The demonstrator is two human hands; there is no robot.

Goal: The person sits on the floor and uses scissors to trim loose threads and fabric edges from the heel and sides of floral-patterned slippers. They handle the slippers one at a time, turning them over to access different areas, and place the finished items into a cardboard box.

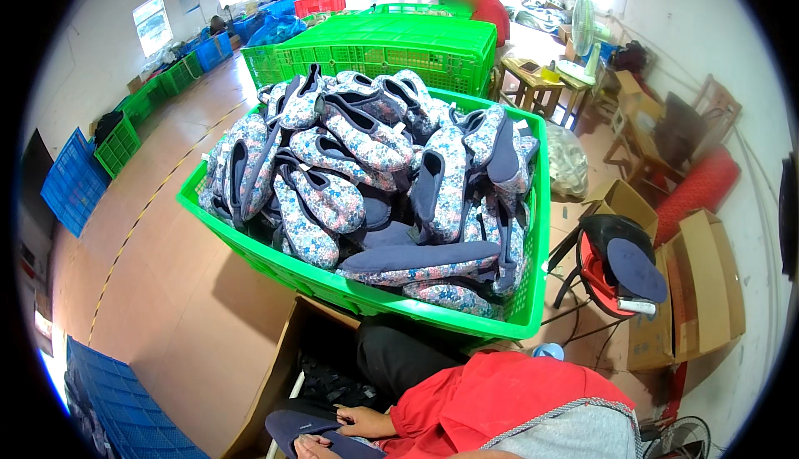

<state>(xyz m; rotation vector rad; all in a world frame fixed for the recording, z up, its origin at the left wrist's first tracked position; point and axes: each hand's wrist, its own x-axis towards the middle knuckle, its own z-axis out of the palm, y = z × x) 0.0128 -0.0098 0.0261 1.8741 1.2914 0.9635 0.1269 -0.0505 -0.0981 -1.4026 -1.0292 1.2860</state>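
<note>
At the lower edge, a slipper with a navy sole lies between my hands, with a bit of floral fabric showing under them. My right hand, coming from a red sleeve, has its fingers bent against the slipper. Partly cut off by the frame, my left hand grips the slipper's near side. A large green crate stands ahead, heaped with floral slippers with navy linings and soles.
Below the crate is an open cardboard box with dark items inside. To the right are a red stool with navy pieces, and cartons. Behind stand more green crates and a person in red. A blue crate sits lower left.
</note>
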